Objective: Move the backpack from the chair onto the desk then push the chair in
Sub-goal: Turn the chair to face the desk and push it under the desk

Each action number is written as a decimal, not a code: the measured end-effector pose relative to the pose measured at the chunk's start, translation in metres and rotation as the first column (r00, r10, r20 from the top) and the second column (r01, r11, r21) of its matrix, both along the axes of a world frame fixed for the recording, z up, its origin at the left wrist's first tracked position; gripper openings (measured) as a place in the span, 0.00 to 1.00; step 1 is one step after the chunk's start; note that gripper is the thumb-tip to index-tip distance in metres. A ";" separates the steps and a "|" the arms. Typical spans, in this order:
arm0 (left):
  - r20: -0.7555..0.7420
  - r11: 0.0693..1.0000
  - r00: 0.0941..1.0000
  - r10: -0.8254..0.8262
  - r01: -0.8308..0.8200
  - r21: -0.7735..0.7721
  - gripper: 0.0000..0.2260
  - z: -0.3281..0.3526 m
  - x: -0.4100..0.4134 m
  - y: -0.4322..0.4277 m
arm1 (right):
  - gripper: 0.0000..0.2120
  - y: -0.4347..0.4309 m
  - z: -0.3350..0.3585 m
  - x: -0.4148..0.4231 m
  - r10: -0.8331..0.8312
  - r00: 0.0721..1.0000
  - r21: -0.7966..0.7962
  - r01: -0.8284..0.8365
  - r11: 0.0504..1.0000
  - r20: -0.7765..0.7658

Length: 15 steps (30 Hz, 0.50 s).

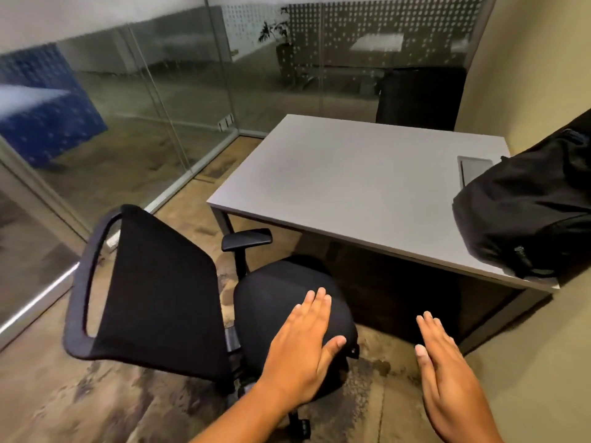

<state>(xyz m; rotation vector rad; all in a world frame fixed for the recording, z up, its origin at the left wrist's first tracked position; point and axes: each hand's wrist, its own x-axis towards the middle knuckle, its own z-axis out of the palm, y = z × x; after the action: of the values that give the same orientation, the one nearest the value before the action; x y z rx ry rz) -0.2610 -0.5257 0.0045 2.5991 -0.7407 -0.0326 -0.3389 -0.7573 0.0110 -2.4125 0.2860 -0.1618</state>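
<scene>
The black fabric backpack lay on the near right corner of the grey rectangular table, against the beige wall, well apart from both hands; its right side was cut off by the frame edge. The black mesh-backed office chair stood to the left of the table, not tucked under it, its seat bare and its backrest turned towards the glass partition. The left hand was flat and open, fingers together, over the near edge of the seat; whether it touched the cushion could not be told. The right hand hovered open over the patterned carpet, holding nothing, beside the seat. The chair's base was mostly hidden, and the room beyond the glass was blurred.
</scene>
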 end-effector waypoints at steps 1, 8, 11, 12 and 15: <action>-0.001 1.000 1.000 0.013 -0.013 -0.003 0.31 0.002 -0.003 0.022 | 0.27 0.017 -0.001 -0.001 -0.003 1.000 -0.003 0.003 1.000 -0.008; -0.023 0.999 0.998 -0.053 0.053 -0.002 0.32 0.015 -0.009 0.188 | 0.23 0.183 0.004 0.004 -0.159 0.986 0.078 0.155 0.985 0.047; 0.028 0.992 0.992 -0.123 0.123 -0.012 0.32 0.025 -0.002 0.243 | 0.23 0.258 0.008 0.000 -0.212 0.968 0.129 0.196 0.972 0.131; 0.052 0.989 0.987 -0.150 0.150 -0.008 0.32 0.030 0.001 0.259 | 0.24 0.279 0.009 -0.002 -0.205 0.968 0.122 0.188 0.975 0.146; 0.065 0.981 0.979 -0.192 0.193 -0.011 0.32 0.048 0.011 0.301 | 0.26 0.326 0.013 -0.007 -0.231 0.964 0.143 0.212 0.967 0.133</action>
<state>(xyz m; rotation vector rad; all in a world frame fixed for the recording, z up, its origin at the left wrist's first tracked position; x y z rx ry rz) -0.2505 -0.2250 0.0529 2.5128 -1.0094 -0.0012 -0.3460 -0.4311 0.0240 -2.2233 0.4828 -0.4104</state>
